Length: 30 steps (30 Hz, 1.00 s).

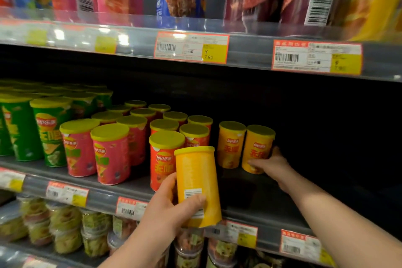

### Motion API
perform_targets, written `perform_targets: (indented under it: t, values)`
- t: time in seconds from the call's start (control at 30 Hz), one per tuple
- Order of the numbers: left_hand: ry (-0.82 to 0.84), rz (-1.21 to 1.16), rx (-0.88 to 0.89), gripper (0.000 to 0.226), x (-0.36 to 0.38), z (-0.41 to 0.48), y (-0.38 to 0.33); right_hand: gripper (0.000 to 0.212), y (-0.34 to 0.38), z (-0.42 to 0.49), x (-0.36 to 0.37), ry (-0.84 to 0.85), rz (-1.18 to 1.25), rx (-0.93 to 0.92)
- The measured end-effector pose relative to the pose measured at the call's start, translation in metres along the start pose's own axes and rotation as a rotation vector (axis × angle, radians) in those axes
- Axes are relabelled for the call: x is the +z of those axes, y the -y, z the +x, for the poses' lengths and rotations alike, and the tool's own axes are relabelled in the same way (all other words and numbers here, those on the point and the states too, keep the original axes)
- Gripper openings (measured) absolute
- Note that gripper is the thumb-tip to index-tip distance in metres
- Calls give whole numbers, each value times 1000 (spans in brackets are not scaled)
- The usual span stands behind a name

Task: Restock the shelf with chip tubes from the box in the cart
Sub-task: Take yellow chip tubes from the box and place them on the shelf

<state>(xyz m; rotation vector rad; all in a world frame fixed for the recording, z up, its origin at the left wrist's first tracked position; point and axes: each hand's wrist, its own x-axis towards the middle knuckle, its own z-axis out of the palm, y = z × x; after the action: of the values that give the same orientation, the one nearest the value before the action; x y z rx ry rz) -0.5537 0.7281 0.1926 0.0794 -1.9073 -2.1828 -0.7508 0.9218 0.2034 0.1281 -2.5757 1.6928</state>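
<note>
Here the main risk, I think, is a knock. The left hand [165, 209] has its thumb and fingers curled round the lower part of the held tube [196, 180], a yellow one. It is almost upright, in front of the shelf edge and not yet on the board. Just behind this hand stand the orange tubes [165, 159], very near. If the held tube goes in too much to the left, it may push the front one, and the row behind could fall one after another.

The right hand [269, 163] is further in and to the right of the left hand. Its thumb is in front and its fingers behind the base of the standing tube [257, 148]. Another yellow tube [231, 143] is close against it on the left of this hand, so a hasty pull of the wrist could tip both.

The shelf [239, 187] has a dark board that looks smooth, with a bare patch between the two hands and dark free room to the right of the right hand. Price labels [241, 233] sit on the edge under the left hand. Pink tubes [111, 154] and green tubes [50, 132] stand far to its left. The box and cart are not in view
</note>
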Motion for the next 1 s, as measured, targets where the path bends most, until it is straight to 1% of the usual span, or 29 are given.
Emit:
perform_targets:
  t: [0.07, 0.13, 0.2, 0.23, 0.27, 0.3, 0.33, 0.4, 0.43, 0.47, 0.5, 0.57, 0.6, 0.63, 0.7, 0.73, 0.77, 0.83, 0.87, 0.9, 1.0]
  values:
    - [13, -3, 15, 76, 3, 1, -4, 81, 4, -5, -3, -91, 6, -63]
    - [28, 11, 40, 72, 7, 4, -8, 81, 9, -10, -10, -232, -42, -191]
    - [39, 33, 53, 71, 11, 8, -10, 67, 20, -21, -16, -288, -113, -344]
    - [44, 44, 50, 68, 14, 10, -11, 55, 28, -28, -18, -256, -119, -409]
    - [56, 54, 48, 64, 16, 12, -11, 42, 37, -37, -19, -178, -94, -452]
    - [75, 68, 45, 63, 18, 14, -11, 32, 47, -47, -19, -60, -54, -472]
    - [102, 81, 44, 66, 20, 16, -12, 29, 54, -57, -18, 87, -15, -477]
    - [151, 101, 53, 76, 23, 21, -12, 40, 67, -75, -17, 381, -27, -463]
    - [174, 115, 65, 77, 25, 24, -12, 50, 70, -81, -17, 478, -43, -448]
    - [195, 135, 77, 76, 27, 27, -13, 58, 71, -83, -17, 533, -43, -430]
    - [211, 154, 83, 73, 28, 29, -13, 62, 71, -85, -17, 552, -30, -411]
    - [222, 207, 93, 70, 30, 33, -13, 62, 71, -84, -16, 501, -25, -393]
    - [207, 269, 106, 72, 30, 34, -11, 63, 70, -82, -14, 442, -47, -383]
    - [164, 383, 132, 75, 28, 35, -8, 65, 69, -80, -12, 371, -77, -365]
    - [51, 746, 205, 77, 23, 34, -1, 75, 66, -74, -7, 216, -133, -314]
    - [36, 931, 249, 74, 20, 31, 2, 81, 64, -71, -3, 156, -166, -282]
    - [68, 1101, 294, 68, 16, 29, 6, 87, 63, -69, 1, 116, -208, -250]
    - [177, 1374, 423, 57, 10, 24, 16, 96, 60, -66, 10, 93, -337, -211]
    - [209, 1443, 493, 54, 7, 25, 23, 98, 59, -67, 13, 99, -416, -215]
    - [202, 1461, 557, 49, 3, 26, 30, 98, 59, -68, 15, 113, -487, -232]
    - [168, 1407, 638, 40, -3, 29, 38, 93, 64, -71, 7, 206, -645, -337]
